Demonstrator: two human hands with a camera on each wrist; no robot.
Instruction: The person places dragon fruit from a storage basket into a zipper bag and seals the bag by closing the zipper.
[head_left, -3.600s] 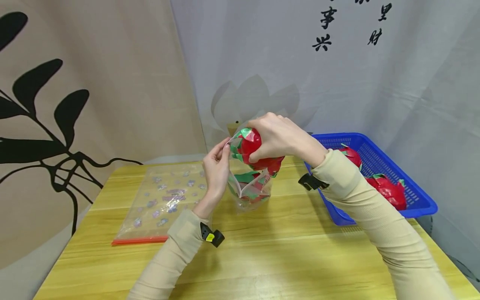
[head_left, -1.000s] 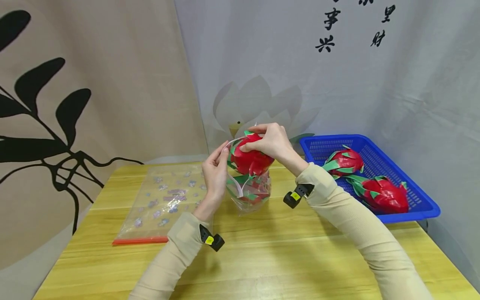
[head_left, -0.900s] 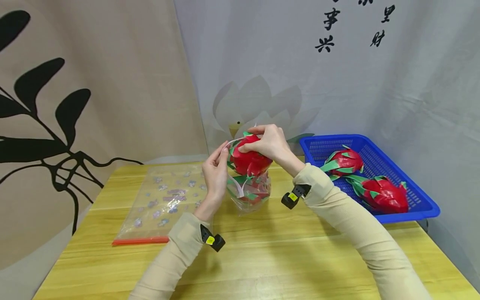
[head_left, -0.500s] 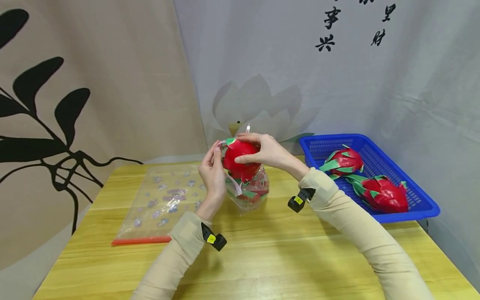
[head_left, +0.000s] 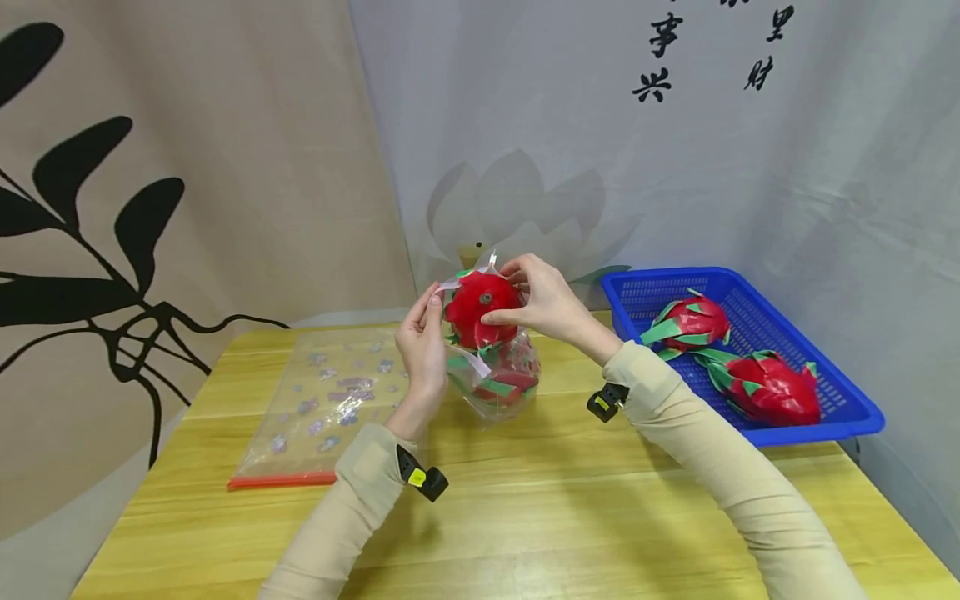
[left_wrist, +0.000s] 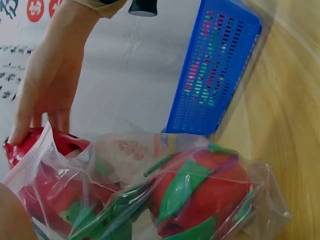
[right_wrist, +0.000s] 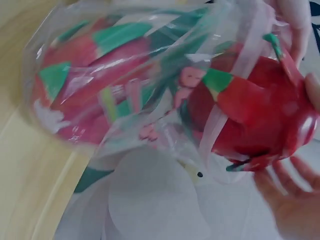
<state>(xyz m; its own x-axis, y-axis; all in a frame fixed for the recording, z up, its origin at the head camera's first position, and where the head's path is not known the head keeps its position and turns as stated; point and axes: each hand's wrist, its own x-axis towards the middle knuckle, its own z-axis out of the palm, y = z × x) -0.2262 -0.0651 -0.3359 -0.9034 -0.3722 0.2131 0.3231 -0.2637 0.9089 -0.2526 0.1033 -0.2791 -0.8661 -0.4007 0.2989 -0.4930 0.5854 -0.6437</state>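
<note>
My left hand [head_left: 422,346] pinches the pale zip edge of a clear plastic bag [head_left: 477,364] between thumb and fingers. A red dragon fruit [head_left: 480,304] with green-tipped scales sits in the bag's mouth, its round end with a dark dimple turned toward the head camera. My right hand [head_left: 551,300] holds this fruit from the right, thumb on the near side and fingers behind. Lower in the bag lies another dragon fruit [head_left: 510,385], seen through the film. In the right wrist view the held fruit [right_wrist: 265,110] is partly within the bag's rim.
On the right a blue basket [head_left: 843,400] contains a dragon fruit [head_left: 693,323] at the back and another dragon fruit [head_left: 772,390] in front. A flat clear bag with a red slider edge [head_left: 281,480] lies on the left of the wooden table [head_left: 517,517]. Cloth hangs behind.
The dragon fruit has gone from above the bag down into its mouth and turned its dimpled end forward. Both hands have shifted slightly left; the left keeps its pinch on the rim.
</note>
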